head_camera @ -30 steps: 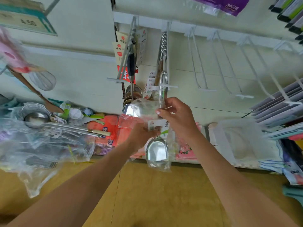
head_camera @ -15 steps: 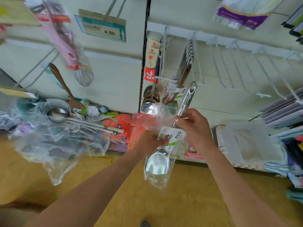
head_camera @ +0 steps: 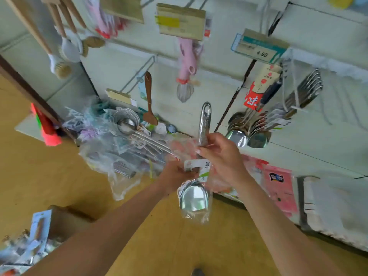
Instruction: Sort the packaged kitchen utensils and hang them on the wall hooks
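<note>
Right grip (head_camera: 221, 156) curled round packaged scoop (head_camera: 194, 197) handle | left grip (head_camera: 175, 176) pinches label (head_camera: 199, 168), I think | risk: loose bag (head_camera: 199, 218) slides, scoop drops below grip.

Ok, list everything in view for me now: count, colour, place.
scoop: one, steel, in a clear bag, held mid-frame
hung scoops: several, steel, on a hook at right
whisk: at least one, pink handle, hanging upper centre
wooden spatula: one, brown, hanging left of the whisk
brushes: several, wooden handles, hanging top left
price tag: one, teal-edged, reads 4.50, upper right
pile of bagged utensils: one, clear plastic, below the spatula
packets: some, pink, low on the right
left hand: one, holds the bag at its label
right hand: one, grips the scoop's handle
</note>
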The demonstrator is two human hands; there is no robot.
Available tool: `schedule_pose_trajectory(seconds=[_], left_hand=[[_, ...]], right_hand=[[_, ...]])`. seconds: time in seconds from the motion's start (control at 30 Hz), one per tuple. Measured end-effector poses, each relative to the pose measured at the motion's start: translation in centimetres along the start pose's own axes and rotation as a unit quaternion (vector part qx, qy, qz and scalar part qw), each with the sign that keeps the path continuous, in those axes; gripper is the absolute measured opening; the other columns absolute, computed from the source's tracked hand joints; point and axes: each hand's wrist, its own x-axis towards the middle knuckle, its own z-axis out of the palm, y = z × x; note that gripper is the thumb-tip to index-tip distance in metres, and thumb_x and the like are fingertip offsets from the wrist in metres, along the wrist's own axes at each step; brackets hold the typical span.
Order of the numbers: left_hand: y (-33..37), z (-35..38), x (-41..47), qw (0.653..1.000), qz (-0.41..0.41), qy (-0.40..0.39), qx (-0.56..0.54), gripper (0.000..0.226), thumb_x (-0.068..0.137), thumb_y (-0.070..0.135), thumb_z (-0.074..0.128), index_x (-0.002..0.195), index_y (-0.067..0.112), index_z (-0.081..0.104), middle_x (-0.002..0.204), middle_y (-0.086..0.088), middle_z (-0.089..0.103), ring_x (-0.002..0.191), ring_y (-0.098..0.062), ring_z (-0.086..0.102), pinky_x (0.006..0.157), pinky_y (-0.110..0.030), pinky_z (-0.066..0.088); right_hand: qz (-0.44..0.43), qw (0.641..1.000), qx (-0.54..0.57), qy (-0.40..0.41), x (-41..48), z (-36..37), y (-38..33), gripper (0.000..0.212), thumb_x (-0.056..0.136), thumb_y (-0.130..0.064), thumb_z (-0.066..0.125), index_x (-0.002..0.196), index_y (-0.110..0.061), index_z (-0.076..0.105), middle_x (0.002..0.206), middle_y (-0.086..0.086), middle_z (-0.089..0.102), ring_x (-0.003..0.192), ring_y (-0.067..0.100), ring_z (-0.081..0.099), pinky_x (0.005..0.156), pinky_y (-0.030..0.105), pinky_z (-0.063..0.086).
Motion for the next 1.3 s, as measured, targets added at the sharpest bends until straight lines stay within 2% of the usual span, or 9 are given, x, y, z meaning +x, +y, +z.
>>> schedule_pose_trajectory(seconds=[0.07, 0.27, 0.5, 0.7, 0.8, 1.0, 1.07, 1.2, 1.3], left_hand=[[-0.9, -4.5, -1.6, 0.999, -0.01, 0.032, -0.03, 0.028, 0.08, 0.005, 0.076, 0.108, 0.003, 0.072, 0.103, -0.011, 0.074, 0.096, -0.019, 0.07, 0.083, -0.025, 0.054], [-3.4, -16.4, -7.5, 0.984, -0.009, 0.154, -0.094, 0.022, 0.076, -0.002, 0.076, 0.093, 0.012, 0.075, 0.091, -0.005, 0.076, 0.085, -0.016, 0.068, 0.085, -0.031, 0.052], [-6.0, -28.8, -15.4, 0.96, -0.008, 0.236, -0.15, 0.016, 0.078, -0.003, 0.075, 0.092, 0.004, 0.073, 0.075, 0.002, 0.071, 0.068, -0.008, 0.064, 0.063, -0.016, 0.049], [-10.4, -36.7, -21.7, 0.933, -0.03, 0.31, -0.179, 0.016, 0.077, 0.005, 0.079, 0.091, 0.009, 0.075, 0.081, -0.007, 0.072, 0.072, -0.017, 0.061, 0.071, -0.03, 0.047], [-12.8, -39.0, -24.4, 0.916, -0.036, 0.342, -0.206, 0.011, 0.079, 0.002, 0.076, 0.086, 0.01, 0.072, 0.071, 0.001, 0.07, 0.063, -0.01, 0.06, 0.063, -0.021, 0.048], [-19.3, -40.7, -26.0, 0.865, -0.067, 0.409, -0.281, 0.007, 0.081, 0.003, 0.075, 0.081, 0.009, 0.071, 0.059, 0.009, 0.065, 0.051, -0.002, 0.057, 0.049, -0.011, 0.042], [-21.5, -40.5, -25.3, 0.855, -0.093, 0.422, -0.288, 0.007, 0.081, 0.007, 0.076, 0.079, 0.013, 0.072, 0.06, 0.009, 0.067, 0.054, -0.004, 0.06, 0.052, -0.013, 0.045], [-26.0, -40.2, -22.4, 0.829, -0.107, 0.443, -0.323, 0.011, 0.082, 0.006, 0.075, 0.088, 0.014, 0.073, 0.084, -0.007, 0.075, 0.082, -0.023, 0.071, 0.074, -0.031, 0.057], [-29.8, -39.6, -19.0, 0.804, -0.132, 0.46, -0.353, 0.01, 0.083, 0.003, 0.073, 0.088, 0.011, 0.073, 0.074, 0.003, 0.073, 0.063, -0.002, 0.067, 0.058, -0.013, 0.049]], right_hand=[[-0.023, 0.999, -0.014, -0.038, 1.3, 4.7, -1.3, 0.019, 0.084, -0.012, 0.075, 0.101, -0.015, 0.066, 0.093, -0.004, 0.072, 0.084, 0.006, 0.069, 0.077, 0.018, 0.054], [-0.074, 0.987, -0.035, -0.137, 4.2, 19.2, -5.7, 0.023, 0.083, -0.014, 0.077, 0.103, -0.008, 0.067, 0.093, 0.0, 0.072, 0.08, 0.007, 0.069, 0.071, 0.012, 0.051], [-0.122, 0.965, -0.031, -0.231, 4.6, 34.7, -10.6, 0.017, 0.083, -0.012, 0.077, 0.094, -0.016, 0.065, 0.086, -0.006, 0.07, 0.078, 0.011, 0.07, 0.071, 0.02, 0.055], [-0.131, 0.944, -0.034, -0.302, 3.0, 46.3, -12.9, 0.018, 0.084, -0.012, 0.076, 0.094, -0.019, 0.063, 0.089, 0.0, 0.071, 0.081, 0.018, 0.071, 0.073, 0.023, 0.056], [-0.129, 0.932, -0.048, -0.336, 2.0, 51.5, -12.7, 0.019, 0.083, -0.015, 0.077, 0.097, -0.019, 0.065, 0.091, 0.004, 0.073, 0.083, 0.02, 0.072, 0.077, 0.032, 0.059], [-0.124, 0.898, -0.104, -0.409, 1.0, 59.5, -9.9, 0.024, 0.083, -0.015, 0.078, 0.085, -0.033, 0.061, 0.083, -0.002, 0.072, 0.073, 0.011, 0.069, 0.068, 0.024, 0.056], [-0.109, 0.889, -0.119, -0.43, 1.5, 61.2, -7.8, 0.02, 0.083, -0.016, 0.077, 0.086, -0.03, 0.063, 0.082, -0.005, 0.07, 0.07, 0.007, 0.067, 0.07, 0.027, 0.056], [-0.08, 0.865, -0.152, -0.471, 3.4, 64.4, -2.0, 0.016, 0.083, -0.019, 0.077, 0.087, -0.028, 0.064, 0.085, -0.004, 0.07, 0.078, 0.015, 0.068, 0.076, 0.035, 0.058], [-0.06, 0.848, -0.177, -0.497, 5.5, 66.5, 3.4, 0.014, 0.084, -0.019, 0.077, 0.093, -0.021, 0.066, 0.086, -0.004, 0.07, 0.078, 0.012, 0.067, 0.075, 0.032, 0.057]])
